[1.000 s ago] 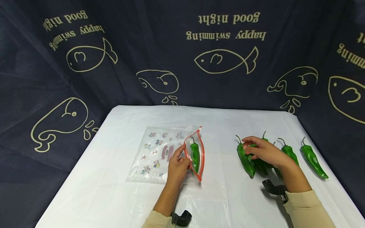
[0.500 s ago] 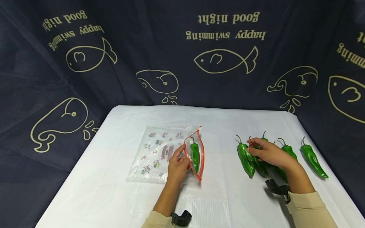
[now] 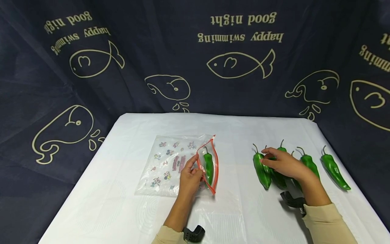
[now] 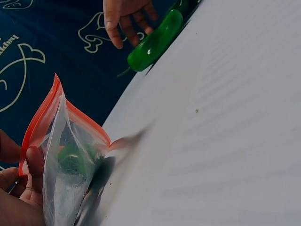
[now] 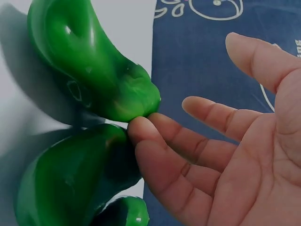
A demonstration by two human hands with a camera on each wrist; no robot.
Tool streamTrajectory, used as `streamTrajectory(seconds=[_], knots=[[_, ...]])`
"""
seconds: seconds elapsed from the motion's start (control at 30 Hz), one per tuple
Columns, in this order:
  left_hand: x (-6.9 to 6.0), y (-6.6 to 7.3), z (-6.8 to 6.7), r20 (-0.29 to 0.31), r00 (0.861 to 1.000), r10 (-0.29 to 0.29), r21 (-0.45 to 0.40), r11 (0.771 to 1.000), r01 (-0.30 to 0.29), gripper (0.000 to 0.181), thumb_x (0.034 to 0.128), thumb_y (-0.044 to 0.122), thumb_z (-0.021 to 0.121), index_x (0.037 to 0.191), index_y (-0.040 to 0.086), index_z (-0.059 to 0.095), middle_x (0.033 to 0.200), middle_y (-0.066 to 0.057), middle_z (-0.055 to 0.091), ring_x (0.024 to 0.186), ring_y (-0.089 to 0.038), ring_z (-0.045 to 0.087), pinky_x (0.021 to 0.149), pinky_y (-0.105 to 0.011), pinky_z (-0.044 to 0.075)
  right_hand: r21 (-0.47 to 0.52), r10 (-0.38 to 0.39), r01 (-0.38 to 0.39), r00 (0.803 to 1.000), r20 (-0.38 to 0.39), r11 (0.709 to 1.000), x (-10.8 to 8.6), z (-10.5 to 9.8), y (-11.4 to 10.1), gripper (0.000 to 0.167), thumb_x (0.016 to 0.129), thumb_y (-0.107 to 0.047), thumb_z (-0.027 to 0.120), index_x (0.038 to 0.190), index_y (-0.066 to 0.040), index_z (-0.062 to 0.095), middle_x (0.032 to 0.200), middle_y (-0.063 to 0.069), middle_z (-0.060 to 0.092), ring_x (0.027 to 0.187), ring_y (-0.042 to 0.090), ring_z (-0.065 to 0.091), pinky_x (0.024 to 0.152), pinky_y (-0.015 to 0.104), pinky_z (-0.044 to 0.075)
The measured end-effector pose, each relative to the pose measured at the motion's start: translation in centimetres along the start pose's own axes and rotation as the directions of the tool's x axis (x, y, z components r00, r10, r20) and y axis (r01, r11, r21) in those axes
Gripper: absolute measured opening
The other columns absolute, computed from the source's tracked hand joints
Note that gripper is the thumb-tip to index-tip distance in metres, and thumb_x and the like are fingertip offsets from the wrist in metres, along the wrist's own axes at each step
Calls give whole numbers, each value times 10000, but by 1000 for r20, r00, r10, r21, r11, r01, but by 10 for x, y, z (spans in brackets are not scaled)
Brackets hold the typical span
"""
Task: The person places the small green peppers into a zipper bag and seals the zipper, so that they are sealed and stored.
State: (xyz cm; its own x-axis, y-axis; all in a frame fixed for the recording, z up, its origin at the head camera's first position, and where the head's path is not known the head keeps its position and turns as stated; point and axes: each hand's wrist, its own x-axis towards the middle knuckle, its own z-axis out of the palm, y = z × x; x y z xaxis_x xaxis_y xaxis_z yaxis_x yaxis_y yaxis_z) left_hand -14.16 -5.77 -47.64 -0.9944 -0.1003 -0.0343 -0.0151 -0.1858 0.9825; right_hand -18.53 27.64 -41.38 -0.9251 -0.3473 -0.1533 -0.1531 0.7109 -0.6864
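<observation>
Person's left arm: beige, plain fabric sleeve (image 3: pixel 167 235), cuff ending on forearm; black, hook-shaped wrist mount (image 3: pixel 195 234) beside cuff, fine surface detail too small to tell. Right arm: matching beige fabric sleeve (image 3: pixel 327 222), lightly creased; black, curved wrist mount (image 3: pixel 293 200), small greyish fitting near cuff. Both hands bare.

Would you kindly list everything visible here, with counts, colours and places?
Table: one, white, lower centre
Backdrop: one, dark blue with pale drawings and lettering, behind table
Zip bag: one, clear with red edges, left of table centre
Bagged pepper: one, green, inside bag's open mouth
Loose peppers: at least six, green, table's right, some partly hidden
Wrist devices: two, black, one per wrist
Sleeves: two, beige, head view's bottom
Left hand: one, grip on bag's red edge
Right hand: one, at loose peppers
</observation>
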Motion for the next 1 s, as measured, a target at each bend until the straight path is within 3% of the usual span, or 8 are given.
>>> streamTrajectory(seconds=[0.23, 0.67, 1.0], knots=[[-1, 1, 1, 5, 1000, -5, -10, 1000, 5, 659, 808, -95, 527, 1447, 68, 510, 561, 33, 436, 541, -68, 453, 555, -216, 483, -77, 0, 0, 1000, -11, 997, 3, 5, -4, 556, 980, -374, 604, 1365, 17, 518, 1193, 214, 624, 1035, 336, 621, 817, 501, 519], [-1, 1, -1, 11, 1000, 25, 18, 1000, -25, 665, 814, -86, 533, 1463, 43, 479, 556, 30, 441, 525, -72, 443, 528, -212, 467, -168, -5, 4, 1000, -3, 986, 11, 15, -13, 563, 928, -376, 670, 1324, 8, 558, 1182, 234, 630, 1082, 421, 595, 843, 555, 504], [-1, -1, 0, 5, 1000, -8, -19, 1000, 8, 659, 810, -92, 517, 1449, 70, 509, 570, 24, 455, 546, -69, 463, 547, -212, 480, -188, -35, 38, 999, 20, 981, 13, 25, -17, 519, 903, -309, 707, 1301, -3, 578, 1173, 218, 643, 1077, 391, 604, 829, 517, 516]])
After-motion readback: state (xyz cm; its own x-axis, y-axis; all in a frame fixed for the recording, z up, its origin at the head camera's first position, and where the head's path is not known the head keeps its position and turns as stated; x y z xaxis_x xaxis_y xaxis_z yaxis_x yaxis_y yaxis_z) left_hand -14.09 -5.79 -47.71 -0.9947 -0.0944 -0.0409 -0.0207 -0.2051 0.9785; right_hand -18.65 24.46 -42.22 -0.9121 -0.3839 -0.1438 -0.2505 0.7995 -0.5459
